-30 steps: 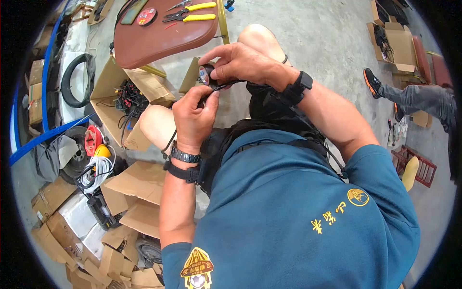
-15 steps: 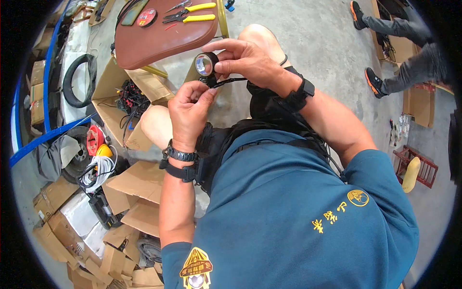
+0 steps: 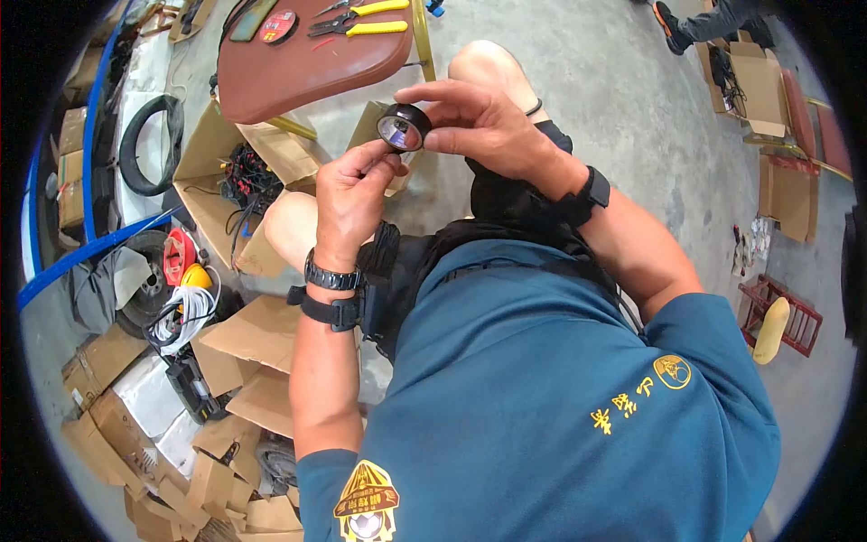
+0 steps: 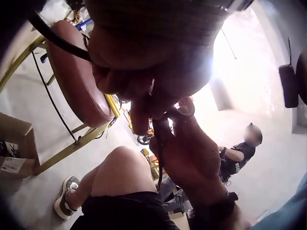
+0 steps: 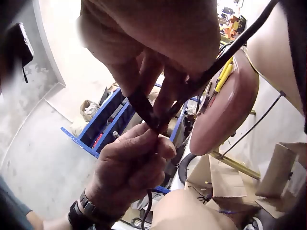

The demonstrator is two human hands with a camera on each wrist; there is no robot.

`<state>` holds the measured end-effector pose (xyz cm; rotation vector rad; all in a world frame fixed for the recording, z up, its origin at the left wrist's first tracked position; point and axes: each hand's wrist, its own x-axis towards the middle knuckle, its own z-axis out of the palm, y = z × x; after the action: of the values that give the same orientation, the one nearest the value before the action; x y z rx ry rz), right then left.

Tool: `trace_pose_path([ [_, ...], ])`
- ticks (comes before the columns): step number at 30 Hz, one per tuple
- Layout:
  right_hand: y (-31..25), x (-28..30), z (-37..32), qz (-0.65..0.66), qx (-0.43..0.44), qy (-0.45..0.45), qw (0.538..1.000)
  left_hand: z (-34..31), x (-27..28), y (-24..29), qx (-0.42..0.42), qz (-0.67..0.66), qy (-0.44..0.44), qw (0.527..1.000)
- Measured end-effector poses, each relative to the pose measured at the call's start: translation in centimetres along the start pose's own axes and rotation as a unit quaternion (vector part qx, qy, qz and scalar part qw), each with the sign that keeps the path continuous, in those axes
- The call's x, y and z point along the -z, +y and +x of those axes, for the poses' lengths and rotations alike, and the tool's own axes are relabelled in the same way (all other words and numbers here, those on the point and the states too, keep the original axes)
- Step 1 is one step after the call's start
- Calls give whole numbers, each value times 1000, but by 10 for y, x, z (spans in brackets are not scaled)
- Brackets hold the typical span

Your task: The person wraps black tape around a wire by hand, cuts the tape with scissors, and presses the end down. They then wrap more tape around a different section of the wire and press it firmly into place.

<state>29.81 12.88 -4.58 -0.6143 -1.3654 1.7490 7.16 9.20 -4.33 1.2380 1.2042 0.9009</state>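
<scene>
In the head view a roll of black tape is held on edge between the thumb and fingers of my right hand. Just below the roll, my left hand pinches a thin black cable with thumb and forefinger. The right wrist view has the cable running down past the right hand to the left fingertips. A strip of black tape stretches to that same spot. From the left wrist view, the cable hangs below the joined hands; the left hand's shadow darkens the grip.
A brown padded chair bears yellow-handled pliers, a red-labelled tape roll and a phone. An open carton of tangled wires stands beside my left knee. More cartons lie lower left. Another person's leg shows upper right.
The tape roll has turned its hollow centre toward the head camera and moved slightly right, with the right hand. My left hand still pinches the cable. The other person has walked toward the top edge.
</scene>
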Motion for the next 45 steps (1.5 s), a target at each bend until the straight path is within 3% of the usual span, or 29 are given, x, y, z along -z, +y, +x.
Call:
trace_pose_path([
  [4,-4,-8,-16,-89,32,8,995,0,-3,-1,-21,-5,13,1000],
  [10,-15,-20,-43,-200,42,68,976,-3,-9,10,-70,95,32,992],
  [15,-13,-26,-55,-302,68,76,948,1,1,14,2,91,5,996],
  [25,-12,-32,-66,-201,-10,45,978,13,11,27,101,-5,-59,993],
  [30,-10,-24,-67,-220,-51,6,974,19,-1,20,77,100,-41,991],
  [33,-1,-20,-66,-159,-44,-18,986,19,-2,25,79,119,-52,988],
  [36,0,-17,-66,-164,-51,16,985,17,-3,31,76,140,-62,985],
  [38,-15,-9,-59,-252,-65,61,964,16,-3,31,72,139,-67,985],
  [40,-20,-3,-42,-360,84,94,924,13,-6,29,67,118,-78,988],
  [43,-7,6,-21,-448,112,20,887,11,-6,28,62,88,-92,990],
  [45,-7,7,-13,-388,48,-26,920,8,-6,28,23,125,-84,988],
])
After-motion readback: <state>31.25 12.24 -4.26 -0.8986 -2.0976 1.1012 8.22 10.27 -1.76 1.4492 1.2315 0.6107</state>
